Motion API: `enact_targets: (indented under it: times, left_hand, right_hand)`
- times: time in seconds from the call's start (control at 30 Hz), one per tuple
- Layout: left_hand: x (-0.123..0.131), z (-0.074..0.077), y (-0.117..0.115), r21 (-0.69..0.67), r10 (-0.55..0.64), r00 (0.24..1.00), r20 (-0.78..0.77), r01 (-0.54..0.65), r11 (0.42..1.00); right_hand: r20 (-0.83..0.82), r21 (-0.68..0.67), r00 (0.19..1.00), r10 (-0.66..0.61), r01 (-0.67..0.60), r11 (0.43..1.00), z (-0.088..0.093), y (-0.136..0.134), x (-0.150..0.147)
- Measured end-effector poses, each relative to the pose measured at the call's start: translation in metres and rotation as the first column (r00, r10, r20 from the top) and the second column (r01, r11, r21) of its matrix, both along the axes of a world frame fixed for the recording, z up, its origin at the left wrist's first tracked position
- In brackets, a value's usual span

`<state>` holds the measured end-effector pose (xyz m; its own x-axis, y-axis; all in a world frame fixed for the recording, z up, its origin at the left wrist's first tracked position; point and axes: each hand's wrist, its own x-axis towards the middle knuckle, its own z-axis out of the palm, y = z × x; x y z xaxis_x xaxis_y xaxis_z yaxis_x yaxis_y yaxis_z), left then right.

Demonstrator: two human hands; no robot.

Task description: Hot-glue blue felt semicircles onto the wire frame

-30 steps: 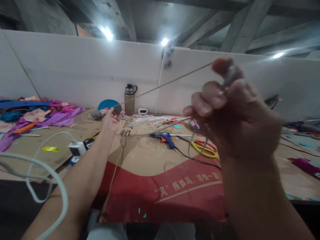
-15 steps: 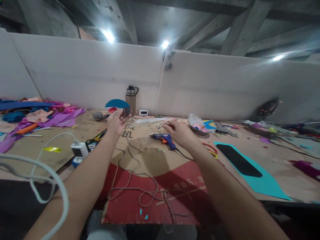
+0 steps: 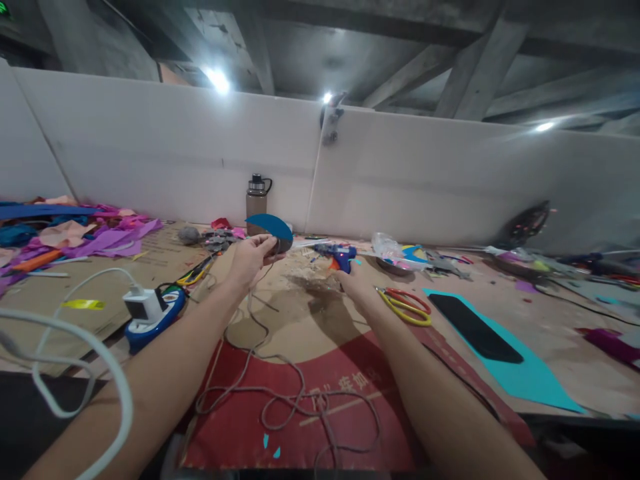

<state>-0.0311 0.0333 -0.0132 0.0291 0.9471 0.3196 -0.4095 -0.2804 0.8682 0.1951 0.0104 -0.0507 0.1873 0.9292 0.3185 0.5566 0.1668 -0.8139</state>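
My left hand (image 3: 251,259) is closed on a blue curved sheet piece (image 3: 274,225) with a dark grey-brown part at its lower edge. A thin grey-brown cord (image 3: 295,398) trails below that hand and lies in loose loops over the red cardboard (image 3: 240,437). To the right, my right hand (image 3: 356,280) grips a blue glue gun (image 3: 342,256) with an orange trigger, raised over the cardboard. Its nozzle points left, toward the blue piece but apart from it. Most of the right fingers are hidden behind the hand and the gun's handle.
Yellow and red-handled scissors (image 3: 407,308) lie beside my right forearm. Farther right, a black phone (image 3: 475,327) rests on a turquoise sheet (image 3: 543,383). A power strip (image 3: 159,327) with a white charger is at left. A bottle (image 3: 257,203) stands by the white partition.
My right hand has taken hold of the glue gun and lifted it off the cardboard. My left hand has moved right with the blue piece, which is now tilted.
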Motion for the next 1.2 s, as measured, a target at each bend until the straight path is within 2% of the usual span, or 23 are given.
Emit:
enact_targets:
  times: [0.07, 0.13, 0.2, 0.3, 0.47, 0.57, 0.67, 0.87, 1.2]
  left_hand:
    - [0.0, -0.002, 0.001, 0.001, 0.029, 0.999, -0.017, -0.029, 1.0]
    - [0.0, -0.004, 0.001, 0.004, 0.052, 0.998, -0.031, -0.052, 0.999]
    - [0.0, -0.005, 0.001, 0.008, 0.068, 0.997, -0.045, -0.067, 0.998]
    - [0.001, -0.007, 0.001, 0.007, 0.077, 0.996, -0.053, -0.077, 0.997]
    - [0.005, -0.007, -0.001, -0.008, 0.084, 0.995, -0.045, -0.085, 0.996]
    - [0.01, -0.005, -0.007, -0.057, 0.117, 0.992, -0.055, -0.12, 0.991]
    - [0.016, -0.001, -0.015, -0.092, 0.118, 0.989, -0.088, -0.126, 0.988]
    - [0.022, 0.006, -0.027, -0.144, 0.133, 0.987, -0.089, -0.145, 0.979]
    - [0.022, 0.001, -0.022, -0.173, 0.132, 0.987, -0.09, -0.146, 0.974]
  right_hand:
    - [-0.249, 0.058, 0.969, 0.011, 0.003, 0.998, 0.009, -0.007, -0.005]
    - [-0.395, 0.207, 0.904, 0.167, -0.089, 0.974, 0.018, -0.017, -0.013]
    - [-0.432, 0.328, 0.838, 0.333, -0.197, 0.924, 0.024, -0.027, -0.021]
    - [-0.371, 0.345, 0.82, 0.437, -0.315, 0.884, 0.027, -0.037, -0.027]
    - [-0.138, 0.339, 0.933, 0.331, -0.27, 0.901, 0.019, -0.037, -0.028]
    - [-0.022, 0.39, 0.958, 0.284, -0.254, 0.885, 0.017, -0.035, -0.028]
    - [0.057, 0.386, 0.969, 0.242, -0.244, 0.89, 0.017, -0.033, -0.026]
    - [0.129, 0.323, 0.967, 0.219, -0.25, 0.913, 0.018, -0.033, -0.025]
    - [0.169, 0.306, 0.957, 0.234, -0.277, 0.911, 0.019, -0.036, -0.025]
